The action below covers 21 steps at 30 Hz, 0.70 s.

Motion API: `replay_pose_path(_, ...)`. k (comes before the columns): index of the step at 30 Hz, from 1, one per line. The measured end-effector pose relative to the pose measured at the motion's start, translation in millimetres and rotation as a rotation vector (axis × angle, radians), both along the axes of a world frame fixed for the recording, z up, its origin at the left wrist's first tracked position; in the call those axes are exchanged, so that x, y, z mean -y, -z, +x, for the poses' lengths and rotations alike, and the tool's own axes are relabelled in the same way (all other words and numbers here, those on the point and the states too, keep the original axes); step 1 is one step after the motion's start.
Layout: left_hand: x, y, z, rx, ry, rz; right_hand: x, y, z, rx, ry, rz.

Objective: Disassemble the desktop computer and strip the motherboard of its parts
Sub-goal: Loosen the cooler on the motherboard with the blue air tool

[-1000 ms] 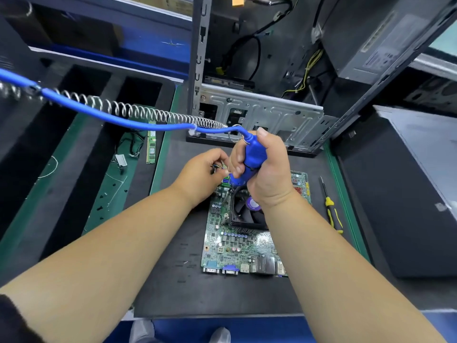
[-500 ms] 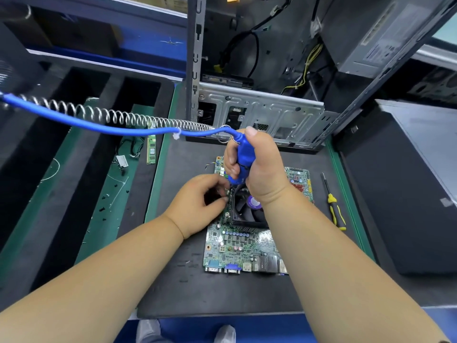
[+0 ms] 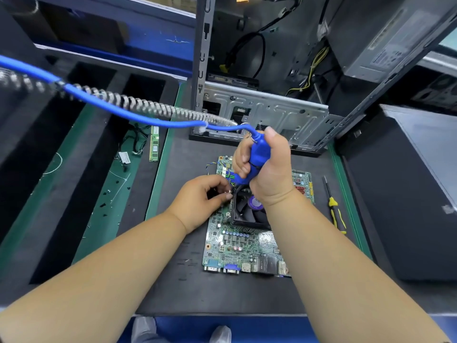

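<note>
A green motherboard point(image 3: 237, 246) lies flat on the dark mat, its black CPU fan point(image 3: 249, 210) near the middle. My right hand point(image 3: 269, 167) grips a blue powered screwdriver point(image 3: 257, 157) upright over the fan's upper left corner. A blue hose with a coiled cable point(image 3: 138, 110) runs from the tool off to the left. My left hand point(image 3: 200, 199) rests on the mat beside the fan and pinches a small metal part, perhaps a screw, at the screwdriver's tip. The tip itself is hidden between my fingers.
The opened computer case point(image 3: 267, 112) stands upright behind the board. A yellow-handled screwdriver point(image 3: 333, 206) lies on the mat to the right. A RAM stick point(image 3: 154, 142) and loose cables lie on the green strip at the left, beside dark trays. A black box point(image 3: 408, 194) sits right.
My left hand slid down from the board's upper edge to the fan's upper left corner. The right hand and screwdriver came nearer with it.
</note>
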<state>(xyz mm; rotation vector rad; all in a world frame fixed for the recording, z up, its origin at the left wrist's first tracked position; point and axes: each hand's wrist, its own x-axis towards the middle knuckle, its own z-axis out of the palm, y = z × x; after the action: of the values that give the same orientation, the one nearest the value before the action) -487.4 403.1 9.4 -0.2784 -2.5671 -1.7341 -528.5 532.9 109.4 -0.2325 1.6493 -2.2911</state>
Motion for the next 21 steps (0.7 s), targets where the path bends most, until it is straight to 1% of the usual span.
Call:
replay_pose_path(3,-0.7,0.7,0.6,-0.036,-0.005,-0.063,6.5,-1.0,3.5,-0.051,-0.012,0.087)
replay_pose_path(7,-0.9,0.4,1.2,-0.095,-0.008,-0.156,13.3,-6.9,3.2,-0.023,0.055,0.145)
replay_pose_path(15,-1.7,-0.9,1.1,-0.103,-0.005,-0.179,31.1,-5.2,18.9,-0.117,0.367,0.14)
replay_pose_path(21,-1.6,0.7,2.1,-0.106,-0.02,-0.154,29.3,-5.0,17.8,-0.104,0.365,0.127)
